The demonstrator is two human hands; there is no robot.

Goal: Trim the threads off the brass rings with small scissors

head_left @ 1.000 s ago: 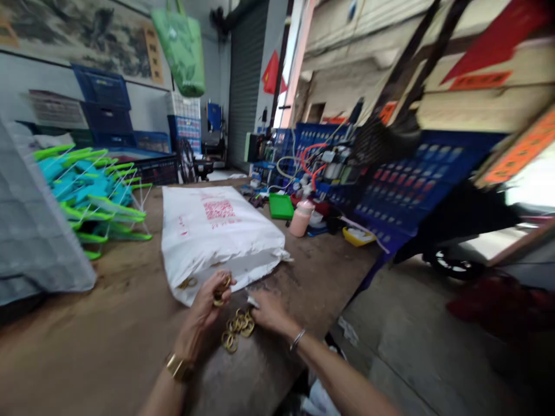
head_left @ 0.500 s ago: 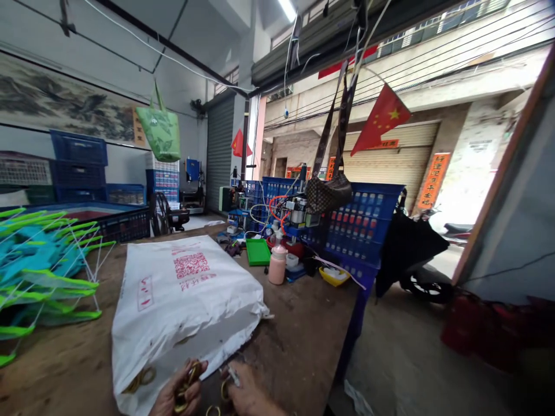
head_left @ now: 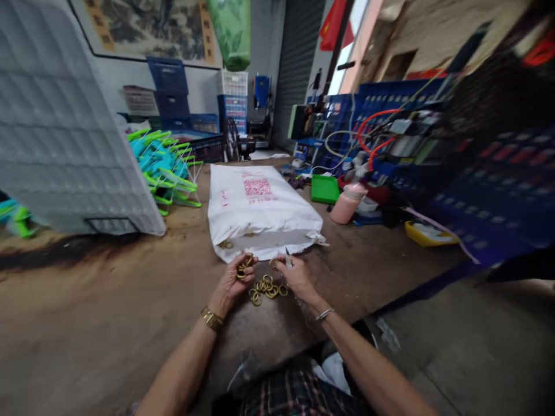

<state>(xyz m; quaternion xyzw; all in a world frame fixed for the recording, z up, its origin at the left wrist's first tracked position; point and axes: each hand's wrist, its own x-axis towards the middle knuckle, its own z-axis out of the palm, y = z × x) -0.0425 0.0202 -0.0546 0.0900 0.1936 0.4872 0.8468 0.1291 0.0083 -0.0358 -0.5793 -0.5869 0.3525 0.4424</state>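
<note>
A small heap of brass rings [head_left: 265,288] lies on the brown wooden table [head_left: 108,312] in front of me. My left hand [head_left: 234,278] is closed around several of these rings just left of the heap. My right hand [head_left: 295,277] sits right of the heap and pinches a small silvery tool, with one ring by its fingertips. A white sack [head_left: 259,209] with red print lies just beyond both hands, its open end toward me and a few rings at its mouth.
A grey plastic crate [head_left: 65,133] leans at the left, with green and blue wire hangers [head_left: 167,167] behind it. A pink bottle [head_left: 347,203], green tray [head_left: 325,188], yellow dish [head_left: 427,234] and blue crates with hoses stand at right. The table edge drops to the concrete floor at right.
The view swung up toward the street half a second ago and has now dropped back to the table. My hands stay by the rings and the sack's mouth.
</note>
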